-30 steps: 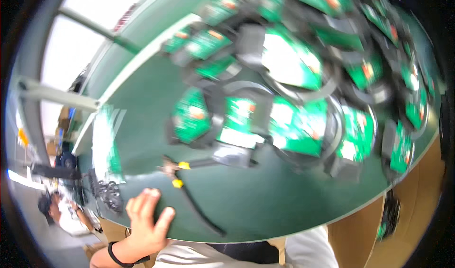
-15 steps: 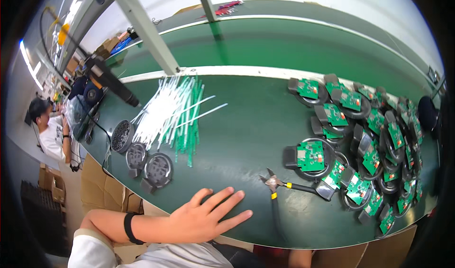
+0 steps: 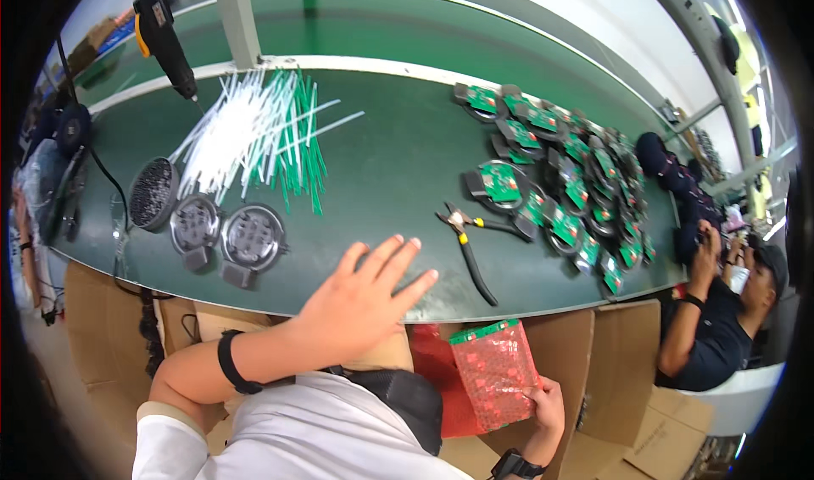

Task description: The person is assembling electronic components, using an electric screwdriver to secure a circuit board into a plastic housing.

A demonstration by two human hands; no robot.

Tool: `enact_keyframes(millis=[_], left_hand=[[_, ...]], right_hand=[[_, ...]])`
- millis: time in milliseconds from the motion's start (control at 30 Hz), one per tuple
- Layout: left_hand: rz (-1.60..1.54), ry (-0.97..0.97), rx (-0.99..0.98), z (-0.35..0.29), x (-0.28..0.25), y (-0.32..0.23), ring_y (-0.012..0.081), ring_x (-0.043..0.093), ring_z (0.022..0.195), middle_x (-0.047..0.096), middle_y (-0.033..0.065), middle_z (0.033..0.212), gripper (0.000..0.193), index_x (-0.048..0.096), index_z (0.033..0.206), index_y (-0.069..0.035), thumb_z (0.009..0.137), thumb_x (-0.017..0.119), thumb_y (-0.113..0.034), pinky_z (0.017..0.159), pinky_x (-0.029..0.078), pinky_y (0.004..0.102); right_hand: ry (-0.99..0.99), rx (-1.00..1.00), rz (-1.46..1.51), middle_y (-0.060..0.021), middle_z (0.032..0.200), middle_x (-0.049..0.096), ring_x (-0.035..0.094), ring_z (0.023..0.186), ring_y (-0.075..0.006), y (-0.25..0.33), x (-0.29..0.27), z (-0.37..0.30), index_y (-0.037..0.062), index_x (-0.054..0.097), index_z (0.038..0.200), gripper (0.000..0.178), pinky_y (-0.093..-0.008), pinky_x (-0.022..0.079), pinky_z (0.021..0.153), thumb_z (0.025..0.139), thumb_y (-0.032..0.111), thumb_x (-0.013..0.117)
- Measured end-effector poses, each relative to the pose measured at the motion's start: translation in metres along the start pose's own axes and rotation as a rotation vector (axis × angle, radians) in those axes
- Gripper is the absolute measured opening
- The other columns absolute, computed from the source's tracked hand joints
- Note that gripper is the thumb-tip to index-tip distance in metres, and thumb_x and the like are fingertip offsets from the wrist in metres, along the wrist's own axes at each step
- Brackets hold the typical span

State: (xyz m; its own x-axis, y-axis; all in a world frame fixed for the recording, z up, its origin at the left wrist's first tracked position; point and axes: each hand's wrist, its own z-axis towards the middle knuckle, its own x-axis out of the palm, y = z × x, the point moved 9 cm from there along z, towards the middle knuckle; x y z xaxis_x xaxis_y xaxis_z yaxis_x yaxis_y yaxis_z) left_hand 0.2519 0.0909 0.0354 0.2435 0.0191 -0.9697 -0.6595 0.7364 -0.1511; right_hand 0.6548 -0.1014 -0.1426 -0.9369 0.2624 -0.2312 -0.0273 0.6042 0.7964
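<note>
My left hand (image 3: 360, 298) is open, palm down with fingers spread, over the front edge of the green worktable (image 3: 373, 183), and holds nothing. Below that edge, at the lower right, my right hand (image 3: 547, 408) grips the side of a red bubble-wrap package (image 3: 500, 378). Green circuit board shows along the package's top edge. Ahead of my left hand lie cutting pliers (image 3: 462, 226) with black and yellow handles, jaws apart. Two round black plastic housings (image 3: 253, 238) lie to the left, beside a round tub (image 3: 154, 193) of small dark parts.
White and green strips (image 3: 254, 132) form a loose pile at the back left, under a hanging electric screwdriver (image 3: 165, 43). Several round black housings with green boards (image 3: 500, 183) crowd the right side. Cardboard boxes (image 3: 623, 370) stand below the table; a co-worker (image 3: 721, 310) is at far right.
My view has swung right and down. My right hand, almost wholly hidden before, now shows with the red bubble-wrap package in it. My left hand stays spread near the table edge.
</note>
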Motion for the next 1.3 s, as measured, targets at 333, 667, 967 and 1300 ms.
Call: enact_keyframes(millis=[333, 667, 967, 1300], left_hand=[[-0.71, -0.276, 0.064, -0.025, -0.019, -0.006, 0.0399, 0.055, 0.133, 0.054, 0.019, 0.148, 0.085, 0.049, 0.151, -0.003, 0.077, 0.088, -0.019, 0.111, 0.046, 0.0482], [-1.353, -0.422, -0.231, -0.011, -0.014, 0.006, 0.0173, 0.066, 0.111, 0.066, 0.0072, 0.118, 0.062, 0.062, 0.131, -0.003, 0.075, 0.091, -0.004, 0.1, 0.052, 0.0331], [-1.501, -0.579, -0.569, -0.054, 0.007, 0.059, 0.0121, 0.064, 0.107, 0.067, 0.0077, 0.12, 0.048, 0.055, 0.133, 0.004, 0.094, 0.079, -0.011, 0.096, 0.052, 0.0291], [-1.802, -0.518, -0.683, -0.061, 0.008, 0.058, 0.0166, 0.069, 0.106, 0.066, 0.0118, 0.12, 0.044, 0.048, 0.133, 0.002, 0.1, 0.073, -0.015, 0.092, 0.061, 0.0351]], right_hand=[[0.012, -0.737, 0.399, -0.0123, 0.129, 0.068, 0.066, 0.119, -0.0247, 0.094, -0.008, -0.062, -0.0041, 0.059, 0.137, 0.081, -0.0423, 0.053, 0.103, 0.066, 0.013, 0.093], [0.225, -0.744, 0.42, -0.0212, 0.145, 0.06, 0.062, 0.13, -0.0296, 0.181, 0.098, -0.059, -0.0087, 0.047, 0.151, 0.095, -0.0464, 0.047, 0.113, 0.074, 0.024, 0.092], [0.562, -0.082, -1.116, -0.0179, 0.122, 0.076, 0.072, 0.106, -0.0299, -0.209, 0.127, 0.039, 0.0045, 0.069, 0.131, 0.056, -0.0442, 0.056, 0.096, 0.08, 0.024, 0.084], [-0.367, -0.601, -0.951, -0.0242, 0.113, 0.07, 0.071, 0.097, -0.0411, -0.096, 0.089, 0.094, -0.0003, 0.064, 0.122, 0.041, -0.0439, 0.056, 0.085, 0.083, 0.007, 0.075]])
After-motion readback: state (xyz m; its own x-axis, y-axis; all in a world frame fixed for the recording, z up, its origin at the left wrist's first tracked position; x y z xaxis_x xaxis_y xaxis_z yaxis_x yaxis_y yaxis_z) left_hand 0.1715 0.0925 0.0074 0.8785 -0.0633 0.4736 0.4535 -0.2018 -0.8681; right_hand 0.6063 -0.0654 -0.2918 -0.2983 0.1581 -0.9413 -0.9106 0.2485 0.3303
